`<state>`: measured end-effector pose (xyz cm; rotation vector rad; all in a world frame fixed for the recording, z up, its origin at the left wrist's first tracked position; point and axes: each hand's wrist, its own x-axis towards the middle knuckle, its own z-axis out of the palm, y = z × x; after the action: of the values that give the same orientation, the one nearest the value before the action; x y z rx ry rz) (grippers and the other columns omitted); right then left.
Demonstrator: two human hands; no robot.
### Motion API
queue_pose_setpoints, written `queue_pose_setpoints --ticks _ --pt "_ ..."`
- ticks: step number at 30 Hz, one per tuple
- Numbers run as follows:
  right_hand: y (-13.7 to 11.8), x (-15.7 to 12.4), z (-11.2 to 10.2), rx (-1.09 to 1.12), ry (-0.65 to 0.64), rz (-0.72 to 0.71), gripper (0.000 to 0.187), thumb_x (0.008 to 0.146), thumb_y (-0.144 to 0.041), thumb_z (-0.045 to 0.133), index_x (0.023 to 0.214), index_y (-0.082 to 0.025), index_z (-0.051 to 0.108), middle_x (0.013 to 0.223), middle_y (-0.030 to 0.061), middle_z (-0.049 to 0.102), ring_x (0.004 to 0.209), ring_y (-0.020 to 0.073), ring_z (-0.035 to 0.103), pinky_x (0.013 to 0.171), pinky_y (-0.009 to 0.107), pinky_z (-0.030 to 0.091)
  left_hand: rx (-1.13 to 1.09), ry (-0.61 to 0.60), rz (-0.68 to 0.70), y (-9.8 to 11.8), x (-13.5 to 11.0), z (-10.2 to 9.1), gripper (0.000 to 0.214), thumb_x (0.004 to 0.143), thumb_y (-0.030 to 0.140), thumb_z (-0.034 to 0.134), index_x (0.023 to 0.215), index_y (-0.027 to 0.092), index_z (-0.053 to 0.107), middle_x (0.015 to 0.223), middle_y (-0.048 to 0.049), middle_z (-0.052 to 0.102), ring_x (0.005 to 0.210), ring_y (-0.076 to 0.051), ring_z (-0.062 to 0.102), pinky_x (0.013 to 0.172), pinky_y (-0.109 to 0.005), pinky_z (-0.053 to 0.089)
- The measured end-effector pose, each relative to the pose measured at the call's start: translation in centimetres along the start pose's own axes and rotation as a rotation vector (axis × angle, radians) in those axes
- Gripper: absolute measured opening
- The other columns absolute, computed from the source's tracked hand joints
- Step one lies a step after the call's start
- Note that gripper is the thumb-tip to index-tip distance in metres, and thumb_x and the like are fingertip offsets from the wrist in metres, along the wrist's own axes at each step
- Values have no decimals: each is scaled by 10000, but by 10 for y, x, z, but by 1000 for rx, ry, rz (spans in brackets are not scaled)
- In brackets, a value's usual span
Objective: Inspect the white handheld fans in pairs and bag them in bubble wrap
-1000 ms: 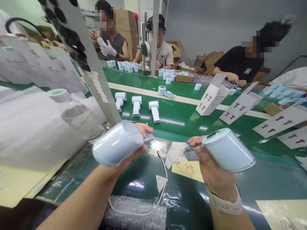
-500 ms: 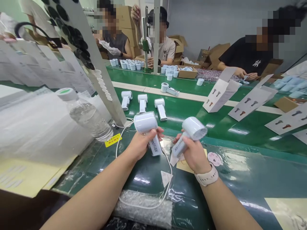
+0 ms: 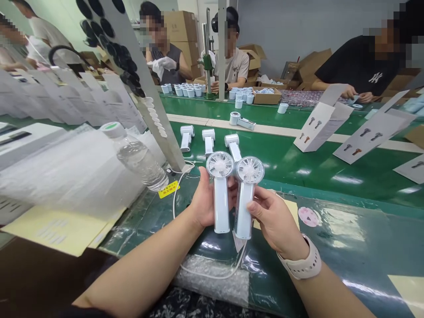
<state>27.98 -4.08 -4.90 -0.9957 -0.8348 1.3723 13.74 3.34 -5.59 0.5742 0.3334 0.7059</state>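
Side by side in front of me are two pale blue handheld fans with their bladed faces turned towards me. My left hand (image 3: pixel 204 201) is closed around the handle of the left fan (image 3: pixel 221 205), its fingers partly hidden behind. With thumb and fingers, my right hand (image 3: pixel 273 216) grips the right fan (image 3: pixel 244 212) by its handle. The two fan heads touch or nearly touch. Behind them, several more handheld fans (image 3: pixel 187 138) lie on the green belt (image 3: pixel 274 163). A white cable (image 3: pixel 212 277) loops over the bench below my hands.
A water bottle (image 3: pixel 135 159) leans on plastic-wrapped material at the left, beside a metal post (image 3: pixel 168 141). Open white boxes (image 3: pixel 318 123) stand at right on the belt. Across it, people work near blue cups (image 3: pixel 190 92) and a carton (image 3: pixel 266 97).
Both fans have been turned so their bladed faces and plain handle sides point at me. My right hand has brought its fan leftward against the other. The view has shifted slightly.
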Motion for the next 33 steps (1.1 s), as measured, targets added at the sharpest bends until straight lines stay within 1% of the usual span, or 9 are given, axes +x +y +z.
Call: queue_pose_setpoints --ticks 3,6,9,12,16,20,25,29,33 --pt "3 -1 -1 16 93 -14 562 550 -466 930 957 -215 635 887 30 682 818 198 651 693 301 551 -43 2 -11 -2 -1 1 754 646 913 468 737 175 588 826 -102 678 941 -302 649 846 -426 513" --pt "7 -1 -2 12 127 -20 636 530 -499 932 977 -234 565 908 24 656 800 192 646 691 304 551 -87 10 -32 -4 -1 1 745 694 889 451 763 165 610 901 -123 690 1007 -313 634 903 -436 485" --pt "8 -2 -3 -26 123 -47 650 562 -545 903 1005 -240 538 928 32 650 823 202 644 717 320 554 -115 20 -36 -5 -2 2 744 734 862 444 861 156 643 1017 -143 695 1128 -333 595 972 -454 453" --pt "7 -1 -2 -81 90 -74 579 661 -567 840 1031 -242 535 945 45 654 873 216 648 762 342 556 -118 49 -28 -5 -2 4 744 758 821 485 1037 150 644 1106 -150 690 1196 -358 567 1005 -493 437" --pt "10 -1 -1 -199 -17 -103 588 762 -590 749 1169 -236 515 1160 105 637 1072 262 623 934 419 516 -42 110 100 -9 -3 5 693 751 734 614 1147 166 627 1128 -130 699 1207 -370 571 1024 -518 435" --pt "18 -1 2 -307 -110 -120 705 758 -553 763 1300 -235 445 1369 124 535 1279 299 504 1086 476 398 171 216 284 -19 -5 2 662 694 667 729 1141 187 641 1126 -101 707 1206 -341 579 1069 -479 417" --pt "26 -2 9 -431 -14 -152 810 709 -474 794 1365 -214 396 1344 129 541 1263 317 504 1077 511 399 515 107 321 -28 -8 -8 789 662 759 675 1182 167 647 1176 -134 688 1187 -355 579 1078 -487 397" --pt "28 3 11 -494 100 -152 724 673 -400 788 1292 -217 459 1282 112 579 1210 315 536 1060 513 410 412 136 321 -32 -2 -15 710 716 752 634 1138 183 667 1206 -116 675 1218 -356 553 1074 -485 397" --pt "25 13 5 -394 177 -70 982 650 -431 777 1458 -199 270 1173 124 629 1049 314 620 951 512 484 289 50 305 -26 9 -13 765 711 766 621 1242 215 608 1289 -112 628 1242 -361 530 1061 -485 412"
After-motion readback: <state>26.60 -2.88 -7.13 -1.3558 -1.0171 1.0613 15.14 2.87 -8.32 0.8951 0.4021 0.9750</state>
